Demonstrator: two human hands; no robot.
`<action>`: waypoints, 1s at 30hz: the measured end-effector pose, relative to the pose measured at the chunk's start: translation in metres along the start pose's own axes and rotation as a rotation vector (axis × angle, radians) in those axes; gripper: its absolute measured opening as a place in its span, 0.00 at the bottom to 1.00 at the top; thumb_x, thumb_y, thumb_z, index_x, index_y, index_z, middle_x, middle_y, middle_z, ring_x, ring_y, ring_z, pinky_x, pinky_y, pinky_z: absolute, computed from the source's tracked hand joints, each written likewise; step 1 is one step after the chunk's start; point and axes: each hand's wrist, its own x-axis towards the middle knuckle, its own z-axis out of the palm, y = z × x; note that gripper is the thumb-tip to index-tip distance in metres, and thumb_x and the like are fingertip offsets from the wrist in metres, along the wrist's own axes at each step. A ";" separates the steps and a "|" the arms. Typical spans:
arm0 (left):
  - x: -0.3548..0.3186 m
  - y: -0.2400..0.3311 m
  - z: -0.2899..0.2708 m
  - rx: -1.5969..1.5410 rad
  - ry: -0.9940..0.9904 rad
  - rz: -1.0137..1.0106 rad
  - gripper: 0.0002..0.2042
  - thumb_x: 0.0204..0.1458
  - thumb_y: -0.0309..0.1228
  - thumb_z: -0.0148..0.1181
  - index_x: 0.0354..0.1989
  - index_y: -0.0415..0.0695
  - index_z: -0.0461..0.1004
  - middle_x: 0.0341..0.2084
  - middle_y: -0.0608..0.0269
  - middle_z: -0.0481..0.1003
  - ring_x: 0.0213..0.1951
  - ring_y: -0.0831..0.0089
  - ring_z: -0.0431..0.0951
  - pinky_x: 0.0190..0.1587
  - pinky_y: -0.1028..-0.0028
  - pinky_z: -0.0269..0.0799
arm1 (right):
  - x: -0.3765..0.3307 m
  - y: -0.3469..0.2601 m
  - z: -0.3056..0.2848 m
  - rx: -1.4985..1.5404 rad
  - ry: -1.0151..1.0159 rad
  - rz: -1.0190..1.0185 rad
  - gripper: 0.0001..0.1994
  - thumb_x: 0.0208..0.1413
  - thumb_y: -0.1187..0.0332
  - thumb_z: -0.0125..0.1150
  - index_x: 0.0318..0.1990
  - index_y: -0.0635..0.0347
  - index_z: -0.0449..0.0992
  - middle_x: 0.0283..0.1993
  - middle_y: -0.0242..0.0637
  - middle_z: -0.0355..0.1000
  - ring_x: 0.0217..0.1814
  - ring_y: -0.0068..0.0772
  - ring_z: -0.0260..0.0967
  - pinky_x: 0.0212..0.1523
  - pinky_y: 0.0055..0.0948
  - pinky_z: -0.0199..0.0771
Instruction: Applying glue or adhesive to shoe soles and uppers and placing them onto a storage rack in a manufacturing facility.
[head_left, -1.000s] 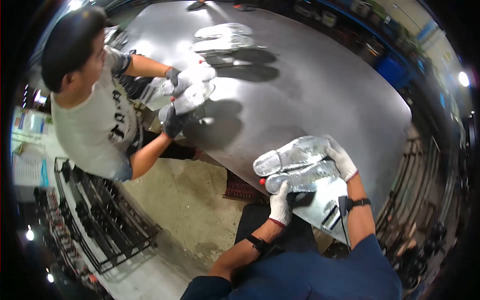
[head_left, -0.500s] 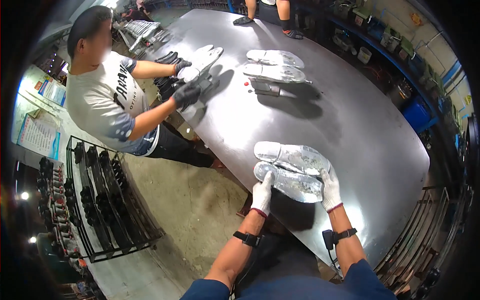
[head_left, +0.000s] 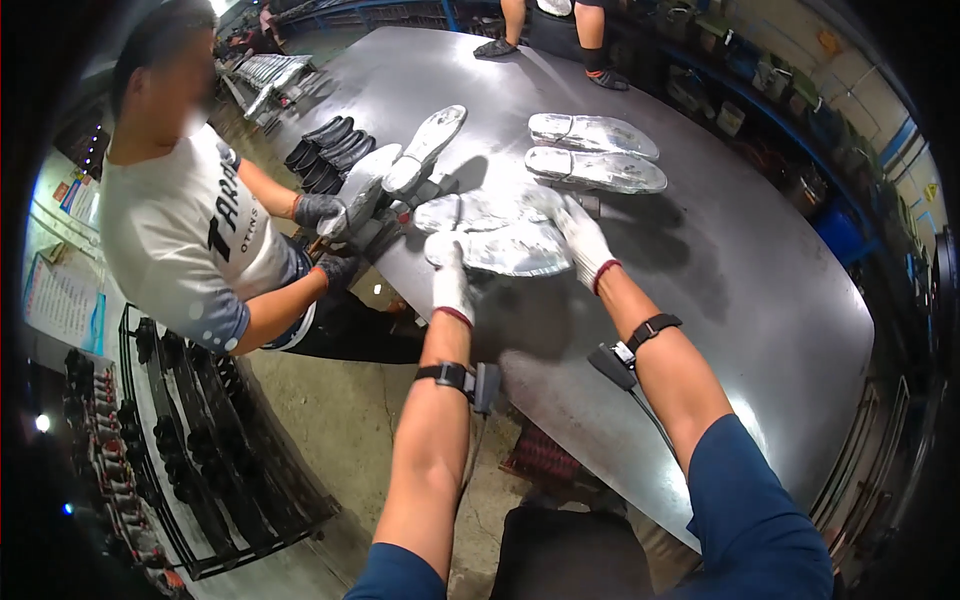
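Note:
A pair of silvery metal shoe-sole moulds [head_left: 505, 249] is gripped between my two gloved hands, over the metal table. My left hand [head_left: 452, 285], in a white knit glove, is closed on the heel end of the nearer sole. At the toe end my right hand [head_left: 584, 240], gloved the same way, is closed on the pair. Beyond them another pair of silver sole moulds [head_left: 595, 170] rests on the table. To the left, a person in dark gloves handles a third silver pair [head_left: 428, 150], one sole angled away from the other.
The large grey metal table [head_left: 690, 340] reaches far back. Black shoe-like pieces [head_left: 330, 150] are stacked at its left edge beside the co-worker [head_left: 190, 190]. Another person's gloved hands [head_left: 605, 78] rest on the far edge. A black rack [head_left: 220, 450] stands lower left.
My hands have carried the mould pair forward and to the left, closer to the other pairs. The co-worker's hands have lowered toward the table edge with their pair.

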 end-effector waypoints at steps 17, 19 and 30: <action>-0.015 -0.046 -0.078 0.884 0.050 0.725 0.30 0.70 0.54 0.48 0.49 0.32 0.78 0.46 0.37 0.81 0.48 0.45 0.80 0.54 0.51 0.73 | -0.357 0.130 -0.109 -1.761 -0.469 -0.004 0.57 0.45 0.38 0.72 0.79 0.54 0.53 0.83 0.50 0.45 0.85 0.66 0.34 0.79 0.73 0.27; -0.109 -0.111 -0.124 1.163 0.029 0.649 0.25 0.70 0.48 0.49 0.49 0.34 0.77 0.47 0.33 0.78 0.50 0.35 0.77 0.54 0.49 0.71 | -0.357 0.133 -0.114 -1.827 -0.427 0.051 0.56 0.46 0.40 0.71 0.80 0.53 0.52 0.84 0.49 0.43 0.86 0.66 0.33 0.79 0.74 0.26; -0.760 -0.436 -0.537 1.444 0.843 -0.943 0.24 0.65 0.49 0.53 0.64 0.53 0.78 0.72 0.59 0.68 0.66 0.55 0.74 0.70 0.56 0.66 | -0.362 0.154 -0.114 -1.764 -0.460 -0.054 0.61 0.40 0.46 0.72 0.81 0.60 0.46 0.85 0.55 0.32 0.86 0.69 0.20 0.80 0.70 0.17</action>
